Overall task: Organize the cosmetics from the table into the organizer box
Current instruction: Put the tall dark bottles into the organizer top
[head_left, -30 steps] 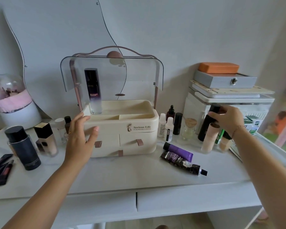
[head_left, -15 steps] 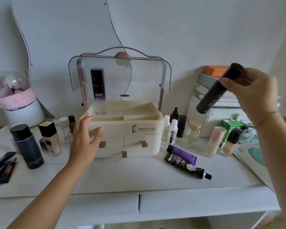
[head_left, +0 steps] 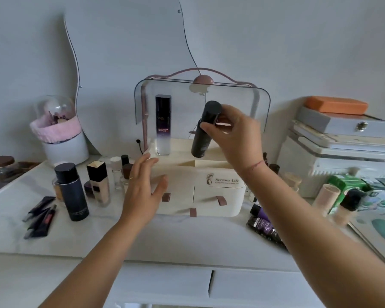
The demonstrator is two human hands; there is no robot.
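Note:
A cream organizer box [head_left: 218,192] with a raised clear lid [head_left: 249,107] stands mid-table. A tall dark-to-clear bottle [head_left: 163,125] stands upright in its back left compartment. My right hand [head_left: 233,134] grips a black cylindrical bottle [head_left: 206,130] near its cap, holding it slightly tilted over the box's back compartment. My left hand [head_left: 145,187] is open, fingers spread against the box's front left corner. Loose cosmetics lie on both sides of the box.
Left of the box: a black can [head_left: 71,192], a square foundation bottle [head_left: 98,183], small bottles, dark tubes [head_left: 40,216]. Right: purple and black tubes [head_left: 262,223], a peach tube [head_left: 327,198], green box [head_left: 347,185], stacked boxes [head_left: 342,134]. A pink-trimmed pot [head_left: 60,138] and mirror stand behind.
My right hand picked up the black bottle from the right side of the table and carried it left, over the organizer. My left hand stayed at the box's front left corner.

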